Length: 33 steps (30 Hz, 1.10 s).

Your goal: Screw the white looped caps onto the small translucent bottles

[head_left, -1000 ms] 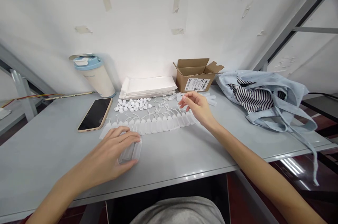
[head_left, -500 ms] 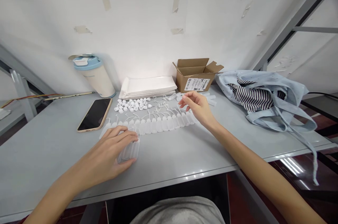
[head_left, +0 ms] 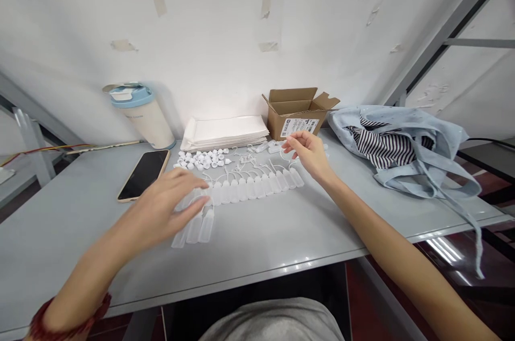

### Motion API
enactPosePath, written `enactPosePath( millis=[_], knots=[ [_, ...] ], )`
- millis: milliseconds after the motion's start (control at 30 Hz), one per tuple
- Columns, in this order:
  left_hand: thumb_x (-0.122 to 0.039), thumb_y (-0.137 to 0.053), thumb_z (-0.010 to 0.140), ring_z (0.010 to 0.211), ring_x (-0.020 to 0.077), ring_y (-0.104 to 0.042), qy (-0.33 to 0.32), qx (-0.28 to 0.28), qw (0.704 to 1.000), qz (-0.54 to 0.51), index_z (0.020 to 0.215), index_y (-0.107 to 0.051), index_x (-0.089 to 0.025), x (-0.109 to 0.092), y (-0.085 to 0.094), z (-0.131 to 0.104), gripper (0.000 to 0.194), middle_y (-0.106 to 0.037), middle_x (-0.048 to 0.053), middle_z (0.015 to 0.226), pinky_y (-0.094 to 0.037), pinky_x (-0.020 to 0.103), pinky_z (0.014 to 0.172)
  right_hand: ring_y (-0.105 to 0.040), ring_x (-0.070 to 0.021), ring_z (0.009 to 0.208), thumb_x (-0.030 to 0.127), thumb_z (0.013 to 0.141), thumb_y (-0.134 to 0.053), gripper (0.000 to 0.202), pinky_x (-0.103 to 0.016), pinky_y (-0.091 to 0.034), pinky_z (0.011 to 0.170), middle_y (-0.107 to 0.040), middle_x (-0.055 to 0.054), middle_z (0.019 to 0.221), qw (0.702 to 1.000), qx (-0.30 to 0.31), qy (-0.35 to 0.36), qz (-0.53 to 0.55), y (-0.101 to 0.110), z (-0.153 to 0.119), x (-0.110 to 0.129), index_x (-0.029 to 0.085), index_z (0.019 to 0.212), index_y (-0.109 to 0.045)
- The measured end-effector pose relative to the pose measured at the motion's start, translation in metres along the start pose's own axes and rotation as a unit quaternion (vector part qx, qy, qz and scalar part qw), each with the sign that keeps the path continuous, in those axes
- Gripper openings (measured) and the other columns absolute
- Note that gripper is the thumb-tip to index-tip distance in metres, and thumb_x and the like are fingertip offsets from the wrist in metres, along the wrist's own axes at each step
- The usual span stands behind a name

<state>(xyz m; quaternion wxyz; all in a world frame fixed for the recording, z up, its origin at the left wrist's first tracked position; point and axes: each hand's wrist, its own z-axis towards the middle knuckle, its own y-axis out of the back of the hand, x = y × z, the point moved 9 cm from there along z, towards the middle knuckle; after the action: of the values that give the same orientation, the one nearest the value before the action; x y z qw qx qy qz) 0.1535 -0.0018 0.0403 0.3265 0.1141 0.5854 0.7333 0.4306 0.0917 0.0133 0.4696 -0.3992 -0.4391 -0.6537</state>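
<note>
Laid out: a row of clear tubes (head_left: 246,189) lies side by side on the bench (head_left: 257,244), running between the left and right fingers; cords show at many of the far ends.
Set apart: three front tubes (head_left: 195,229) lie just below the left fingers, nearer the bench edge than the row.
Unordered: white caps (head_left: 203,160) sit in a loose heap beyond the left fingertips; a tangle of short cords (head_left: 247,160) lies to the left of the right fingers, and loose tubes (head_left: 274,147) lie just beyond them.
Progress, judged: lining up the row looks well advanced, while the front three and the loose tubes seem left to deal with; the heap of caps looks unused. Whether any tube has a cap seated is too small to tell.
Row direction: each long axis runs away from the person, corded ends far, plain ends near; those by the right fingers lean, far ends tipped left.
Front three direction: flat, far ends toward the left fingertips and slanting slightly right, plain ends toward the bench edge.
Left hand (head_left: 160,202): blurred, over the tubes, thumb and fingers apart; contact with the nearby cord cannot be told.
Right hand (head_left: 310,158): fingers loosely curled beyond the row's right end; whether they pinch a cord cannot be told.
</note>
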Motion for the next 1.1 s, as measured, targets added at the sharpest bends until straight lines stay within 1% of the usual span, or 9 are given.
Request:
enactPosePath(
  millis=[100,167,267,400,533,733,900,967,1100],
  knots=[
    [-0.038,-0.041,0.093,0.097,0.0234,-0.060,0.010,-0.004,1.000,-0.014,0.096,-0.066,-0.021,0.005,-0.001,0.046,0.030,-0.069,0.004,0.097,-0.049,0.033,0.079,-0.063,-0.0183,0.069,0.032,0.081,-0.055,0.013,-0.030,-0.045,0.060,-0.068,-0.005,0.077,0.995,-0.022,0.040,-0.089,0.011,0.010,-0.009,0.019,0.080,-0.055],
    [-0.030,-0.042,0.091,0.100,0.0242,-0.060,0.022,0.012,1.000,0.000,0.095,-0.067,-0.019,0.012,-0.014,0.078,0.028,-0.070,0.005,0.098,-0.048,0.035,0.084,-0.061,-0.0193,0.072,0.026,0.080,-0.053,0.007,-0.033,-0.045,0.066,-0.067,-0.005,0.079,0.979,-0.029,0.093,-0.181,0.016,0.016,-0.012,0.020,0.078,-0.056],
    [-0.015,-0.042,0.086,0.105,0.0248,-0.059,0.012,0.063,0.998,0.018,0.100,-0.068,-0.015,0.021,-0.047,0.114,0.030,-0.071,0.008,0.103,-0.047,0.037,0.090,-0.060,-0.0220,0.079,0.015,0.078,-0.050,0.010,-0.037,-0.045,0.075,-0.067,-0.007,0.083,0.947,-0.001,0.136,-0.292,0.016,0.022,-0.019,0.020,0.077,-0.059],
    [-0.006,-0.040,0.082,0.104,0.0229,-0.061,-0.034,0.090,0.995,0.004,0.105,-0.070,-0.015,0.024,-0.081,0.131,0.039,-0.070,0.009,0.106,-0.046,0.033,0.090,-0.060,-0.0268,0.090,0.008,0.077,-0.050,0.019,-0.039,-0.044,0.081,-0.068,-0.011,0.092,0.917,0.026,0.132,-0.376,0.018,0.028,-0.028,0.018,0.084,-0.065],
    [-0.011,-0.041,0.084,0.095,0.0226,-0.064,-0.046,0.094,0.994,-0.009,0.102,-0.071,-0.017,0.028,-0.095,0.131,0.035,-0.071,0.008,0.099,-0.048,0.031,0.083,-0.059,-0.0278,0.099,0.001,0.075,-0.047,0.032,-0.037,-0.044,0.082,-0.068,-0.012,0.102,0.890,0.042,0.118,-0.438,0.021,0.030,-0.032,0.015,0.094,-0.068],
    [-0.016,-0.046,0.083,0.080,0.0223,-0.065,-0.032,0.080,0.996,-0.011,0.081,-0.071,-0.017,0.030,-0.090,0.134,0.025,-0.072,0.007,0.084,-0.047,0.030,0.072,-0.058,-0.0261,0.102,-0.005,0.071,-0.044,0.041,-0.032,-0.043,0.083,-0.069,-0.012,0.107,0.853,0.096,0.090,-0.504,0.017,0.030,-0.039,0.011,0.100,-0.068],
    [-0.016,-0.049,0.082,0.083,0.0228,-0.064,-0.015,0.034,0.999,-0.020,0.083,-0.070,-0.016,0.027,-0.072,0.133,0.020,-0.072,0.008,0.087,-0.047,0.032,0.076,-0.057,-0.0260,0.104,-0.007,0.069,-0.046,0.043,-0.030,-0.042,0.082,-0.069,-0.011,0.109,0.839,0.127,0.093,-0.521,0.012,0.028,-0.038,0.011,0.101,-0.068],
    [-0.018,-0.051,0.083,0.086,0.0230,-0.064,-0.010,-0.010,1.000,-0.026,0.085,-0.069,-0.016,0.027,-0.061,0.127,0.019,-0.072,0.008,0.089,-0.047,0.033,0.078,-0.057,-0.0255,0.103,-0.009,0.068,-0.045,0.045,-0.029,-0.041,0.082,-0.070,-0.011,0.108,0.823,0.139,0.096,-0.542,0.011,0.027,-0.040,0.011,0.101,-0.068],
    [-0.025,-0.052,0.085,0.088,0.0234,-0.063,-0.024,-0.137,0.990,-0.035,0.084,-0.067,-0.018,0.029,-0.033,0.108,0.017,-0.072,0.007,0.089,-0.048,0.035,0.079,-0.057,-0.0249,0.100,-0.010,0.067,-0.046,0.045,-0.028,-0.040,0.079,-0.070,-0.010,0.104,0.808,0.151,0.096,-0.561,0.009,0.025,-0.045,0.011,0.099,-0.069]
  ],
)
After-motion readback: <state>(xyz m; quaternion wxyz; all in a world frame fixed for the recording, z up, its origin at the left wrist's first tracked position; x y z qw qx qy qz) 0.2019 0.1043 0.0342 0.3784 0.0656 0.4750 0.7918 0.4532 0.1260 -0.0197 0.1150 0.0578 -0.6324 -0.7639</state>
